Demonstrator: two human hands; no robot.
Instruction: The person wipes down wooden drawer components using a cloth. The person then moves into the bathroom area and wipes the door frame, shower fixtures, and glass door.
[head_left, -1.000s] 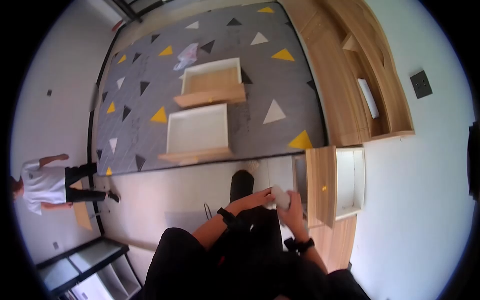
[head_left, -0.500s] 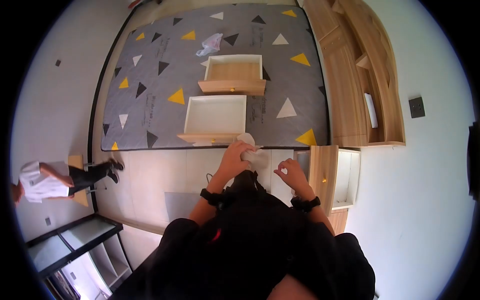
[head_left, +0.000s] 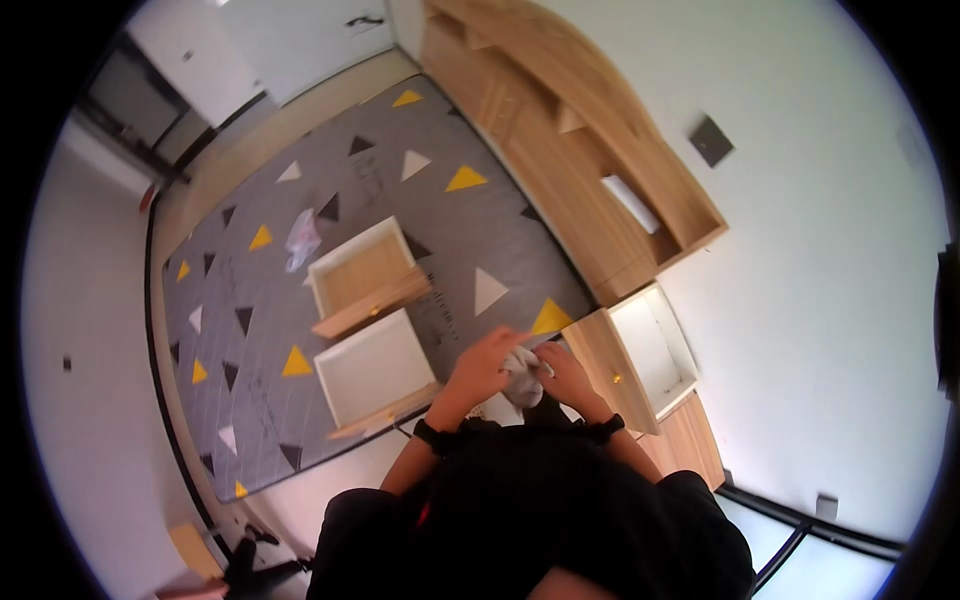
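Observation:
A crumpled whitish cloth [head_left: 522, 380] hangs between my two hands, in front of my body. My left hand [head_left: 482, 368] grips it from the left, its fingertips blurred by motion. On the other side my right hand [head_left: 566, 374] pinches the cloth with bent fingers. Close by on the right is a bedside cabinet whose open drawer [head_left: 652, 348] shows a white inside and a wooden front with a yellow knob. Two pulled-out drawers, one with a wood-coloured bottom [head_left: 362, 275] and one with a white bottom [head_left: 372, 365], lie on the bed to the left.
The grey bed [head_left: 270, 400] has yellow, white and dark triangles. A plastic bag [head_left: 302, 240] lies on it. A wooden headboard [head_left: 560, 150] with shelves runs along the right wall. At the lower left, a person's dark-trousered legs [head_left: 262, 568] show beside a chair.
My view has turned to the right, towards the bedside cabinet. My right hand, earlier apart with nothing visible in it, has come over to the cloth beside my left hand.

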